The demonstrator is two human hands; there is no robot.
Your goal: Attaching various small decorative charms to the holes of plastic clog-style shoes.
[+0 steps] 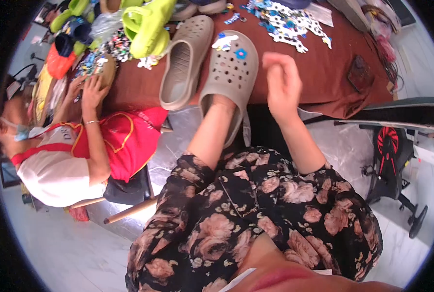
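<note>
A beige clog (231,73) with holes lies at the near edge of the brown table (324,73), with two small charms, one white and one blue, on its toe. My left hand (223,103) is pushed inside this clog from the heel, so its fingers are hidden. My right hand (281,82) hovers just right of the clog, fingers curled together; whether it pinches anything I cannot tell. A second beige clog (185,61) lies beside the first on the left, sole side tilted.
A pile of loose shoe charms (287,22) lies at the table's far side. Lime green clogs (146,27) sit at the far left. A seated person in a red apron (80,146) works with both hands at the left. A black office chair (392,160) stands right.
</note>
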